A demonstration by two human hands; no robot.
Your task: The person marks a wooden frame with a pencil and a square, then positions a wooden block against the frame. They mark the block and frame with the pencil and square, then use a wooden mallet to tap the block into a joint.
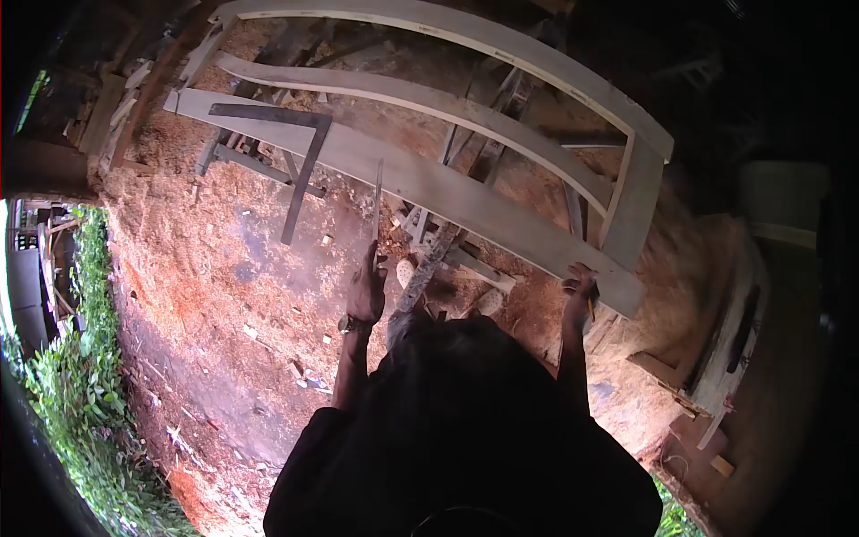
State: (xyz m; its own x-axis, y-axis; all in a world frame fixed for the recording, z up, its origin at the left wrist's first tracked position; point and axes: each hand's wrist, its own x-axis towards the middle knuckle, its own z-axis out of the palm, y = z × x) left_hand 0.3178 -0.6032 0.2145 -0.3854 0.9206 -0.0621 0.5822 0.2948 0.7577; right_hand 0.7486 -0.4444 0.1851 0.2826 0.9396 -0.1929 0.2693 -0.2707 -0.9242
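My left hand (365,291), with a watch at the wrist, is closed on a thin, straight, narrow strip (378,192). The strip points away from me, and its far end overlaps the long flat board (429,190). At the board's right end is my right hand (581,282), fingers bent at its near edge, with a slim yellowish pencil (591,309) sticking out below them. A dark carpenter's square (313,152) rests across the left part of the board, one leg hanging past the near edge.
Beyond the board, a curved rail (429,98) and an arched top rail (465,29) belong to the same wooden frame. Wooden supports (434,259) stand underneath. Shavings cover the ground (250,295). More timber (729,331) lies at right; plants (85,403) grow at left.
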